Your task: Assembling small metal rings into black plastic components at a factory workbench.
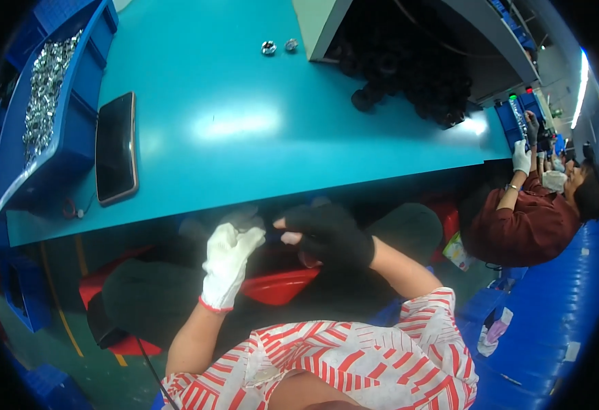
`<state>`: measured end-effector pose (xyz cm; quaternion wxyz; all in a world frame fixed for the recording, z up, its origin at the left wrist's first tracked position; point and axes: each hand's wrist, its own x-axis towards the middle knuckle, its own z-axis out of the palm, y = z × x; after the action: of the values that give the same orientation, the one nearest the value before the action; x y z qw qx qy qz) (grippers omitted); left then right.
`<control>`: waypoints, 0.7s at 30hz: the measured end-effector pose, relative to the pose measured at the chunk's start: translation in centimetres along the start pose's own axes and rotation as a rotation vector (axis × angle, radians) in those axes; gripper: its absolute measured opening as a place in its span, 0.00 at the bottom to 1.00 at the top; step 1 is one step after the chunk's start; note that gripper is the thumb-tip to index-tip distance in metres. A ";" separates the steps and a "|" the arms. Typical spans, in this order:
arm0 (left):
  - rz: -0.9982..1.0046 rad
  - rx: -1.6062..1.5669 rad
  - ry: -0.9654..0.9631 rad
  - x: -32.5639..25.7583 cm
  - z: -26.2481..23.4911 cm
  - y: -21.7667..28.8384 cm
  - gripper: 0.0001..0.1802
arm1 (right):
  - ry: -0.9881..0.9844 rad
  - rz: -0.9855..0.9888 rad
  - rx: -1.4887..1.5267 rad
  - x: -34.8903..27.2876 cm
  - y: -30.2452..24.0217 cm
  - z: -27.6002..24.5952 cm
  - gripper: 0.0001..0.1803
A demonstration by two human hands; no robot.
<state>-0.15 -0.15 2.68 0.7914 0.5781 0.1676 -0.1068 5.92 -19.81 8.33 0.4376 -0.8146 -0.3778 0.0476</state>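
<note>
Both my hands are in front of my lap, just below the near edge of the teal table (176,157). My left hand (230,261) wears a white knit glove, its fingers curled in and pressed together; whatever they may hold is hidden. To its right, my right hand (330,236), in a black glove with bare fingertips, points toward it across a small gap. Two of its fingertips show slightly apart, with nothing visible between them. A pale blur lies just above the white glove and is too smeared to name.
A blue bin (74,130) of small shiny metal parts stands at left, beside a dark-screened phone (116,149). Two small metal parts (268,48) lie at the far side. Many black round parts (409,75) fill a box-like opening. A co-worker (525,219) sits at right.
</note>
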 end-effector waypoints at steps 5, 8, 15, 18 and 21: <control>-0.046 -0.009 -0.096 -0.2 1.0 1.6 0.23 | 0.370 -0.130 -0.426 4.9 3.8 -8.0 0.08; -0.032 0.045 -0.140 -0.1 1.4 1.2 0.25 | 0.420 -0.014 -0.705 8.9 8.8 -12.2 0.10; -0.049 0.065 -0.168 0.0 1.7 0.5 0.25 | 0.248 0.259 -0.869 13.0 11.1 -13.6 0.15; -0.028 0.062 -0.131 -0.2 1.4 0.5 0.24 | 0.468 0.006 -0.718 10.5 11.7 -11.7 0.13; -0.002 -0.044 -0.055 -0.4 1.3 0.8 0.23 | 0.410 -0.003 -0.300 6.3 5.2 -7.8 0.10</control>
<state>-0.07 -1.14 3.89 0.8082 0.5571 0.1486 -0.1199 16.49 -22.68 10.81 0.3791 -0.8625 -0.2855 -0.1759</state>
